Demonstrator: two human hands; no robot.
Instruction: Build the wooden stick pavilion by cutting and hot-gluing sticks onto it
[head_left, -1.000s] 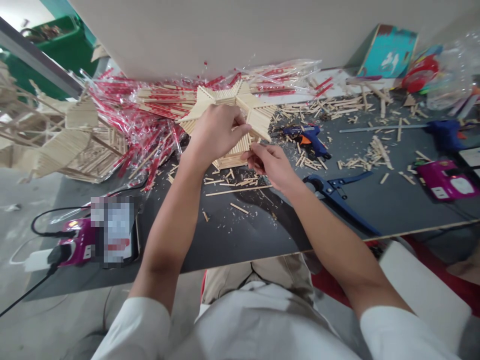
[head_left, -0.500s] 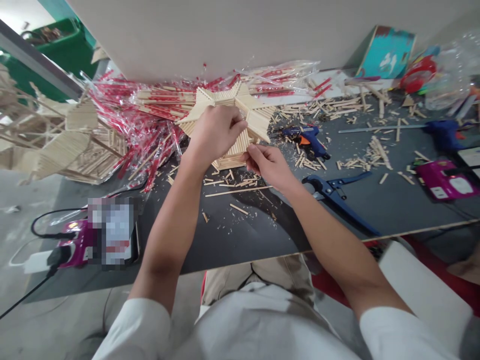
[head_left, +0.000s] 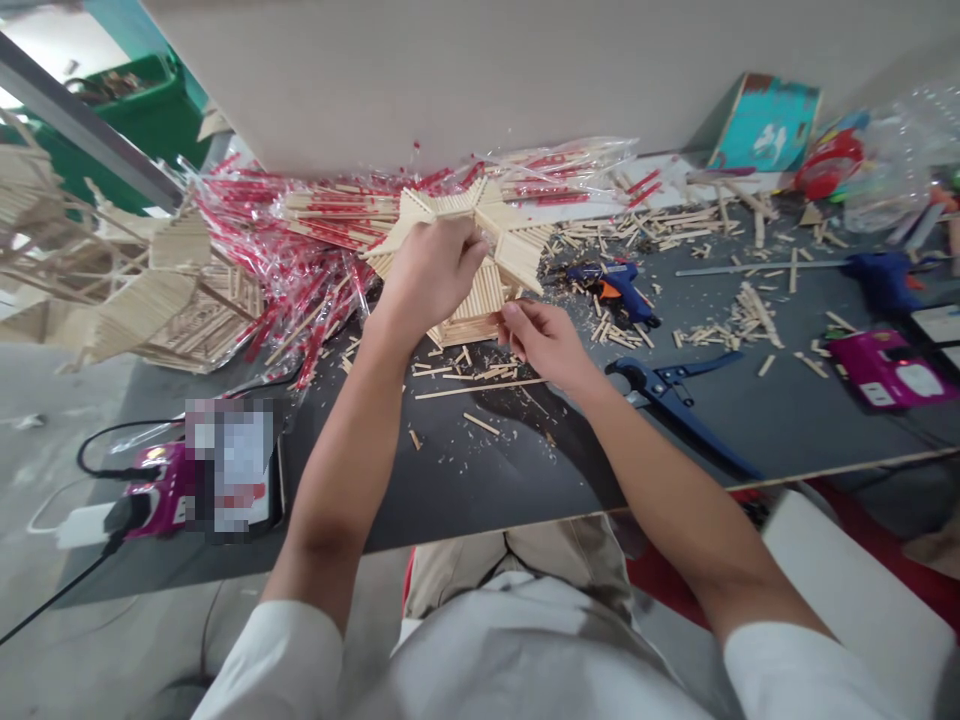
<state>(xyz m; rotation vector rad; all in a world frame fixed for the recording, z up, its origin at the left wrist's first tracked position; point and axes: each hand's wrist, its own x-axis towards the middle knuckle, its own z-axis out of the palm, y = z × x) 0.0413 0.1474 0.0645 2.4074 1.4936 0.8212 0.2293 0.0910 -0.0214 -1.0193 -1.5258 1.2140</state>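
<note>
A star-shaped model made of thin wooden sticks (head_left: 482, 294) stands on the dark table, its ridged panels spreading out around a middle that my hand covers. My left hand (head_left: 433, 272) is closed over the top of this model, thumb and fingers curled inward and their tips partly hidden. Against the model's lower right corner, my right hand (head_left: 546, 338) has its thumb and fingers pressed together; whatever small piece may be between them cannot be made out. Just below the hands lie a long loose stick (head_left: 480, 388) and several short cut pieces.
Blue-handled cutters (head_left: 679, 400) lie right of my forearm. One blue glue gun (head_left: 628, 290) sits behind them, another (head_left: 881, 278) farther right. Red-and-clear packets of sticks (head_left: 300, 260) pile up at the back left. Purple power strips (head_left: 889, 370) (head_left: 166, 490) and another stick structure (head_left: 142, 305) flank the table.
The view has shifted slightly. Both hands stay at the model in nearly the same pose, the right one still at its lower right corner.
</note>
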